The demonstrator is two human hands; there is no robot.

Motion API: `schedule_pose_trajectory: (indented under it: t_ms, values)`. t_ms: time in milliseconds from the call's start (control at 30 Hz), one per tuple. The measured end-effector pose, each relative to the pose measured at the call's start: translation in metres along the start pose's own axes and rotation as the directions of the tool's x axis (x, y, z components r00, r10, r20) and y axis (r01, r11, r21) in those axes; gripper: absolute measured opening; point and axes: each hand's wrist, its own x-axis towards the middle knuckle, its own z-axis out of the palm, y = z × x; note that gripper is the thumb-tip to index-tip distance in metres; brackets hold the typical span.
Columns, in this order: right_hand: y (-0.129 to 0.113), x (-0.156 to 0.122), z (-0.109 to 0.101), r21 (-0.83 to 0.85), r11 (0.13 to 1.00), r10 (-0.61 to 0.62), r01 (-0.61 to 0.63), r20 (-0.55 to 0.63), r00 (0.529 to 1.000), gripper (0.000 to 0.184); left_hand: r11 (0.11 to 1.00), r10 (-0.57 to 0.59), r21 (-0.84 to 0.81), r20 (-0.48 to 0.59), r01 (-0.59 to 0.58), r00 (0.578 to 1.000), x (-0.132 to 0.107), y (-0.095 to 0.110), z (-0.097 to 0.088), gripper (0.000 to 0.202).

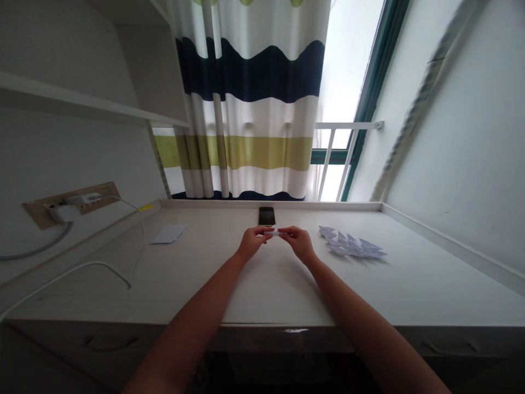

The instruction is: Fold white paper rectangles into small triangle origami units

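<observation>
1. Pinching a small white paper strip [271, 233] by its ends, with fingertips of left hand [251, 242] and right hand [300, 242], over the bench [270, 284]; cannot tell whether touching it.
2. Looks narrow and matte, partly hidden in the grip.
3. Just beyond the hands, see a dark, smooth-faced rectangular phone [266, 215].
4. Right of the right hand, see sharp-pointed folded paper pieces [349, 246].
5. Well left, see flat white paper sheets [168, 234].

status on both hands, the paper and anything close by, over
Left hand and right hand: pinching small white paper between them. Smartphone lying just beyond. Folded paper pieces off to the right.
</observation>
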Motion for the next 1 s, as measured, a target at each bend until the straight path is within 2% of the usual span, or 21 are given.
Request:
schedule_pose_trajectory:
  t_ms: [200,467,667,867,1000]
  values:
    - [0.0023,0.0005,0.0012,0.002,1.000,0.012,-0.012,-0.007,1.000,0.021,0.997,0.065,0.045,-0.016,-0.064,0.998,0.0005,-0.0006,0.0002,0.025]
    - [-0.0053,-0.0006,0.0008,-0.024,1.000,0.013,-0.014,-0.033,0.999,0.019,0.999,0.039,0.020,-0.011,-0.039,0.999,0.0018,-0.0035,0.0002,0.022]
    - [-0.0054,-0.0007,0.0003,0.042,0.999,0.005,-0.005,-0.018,1.000,0.023,0.999,0.011,0.033,-0.033,-0.010,0.999,0.0008,-0.0009,0.0000,0.023]
    - [-0.0012,0.0011,-0.0005,0.097,0.991,0.084,-0.087,0.034,0.996,0.020,0.997,-0.058,-0.050,0.067,0.062,0.996,-0.0004,0.0029,0.0002,0.028]
    - [0.0014,0.0016,-0.0001,0.148,0.982,0.116,-0.122,0.043,0.992,0.023,0.992,-0.072,-0.094,0.088,0.080,0.994,-0.0019,0.0048,0.0014,0.028]
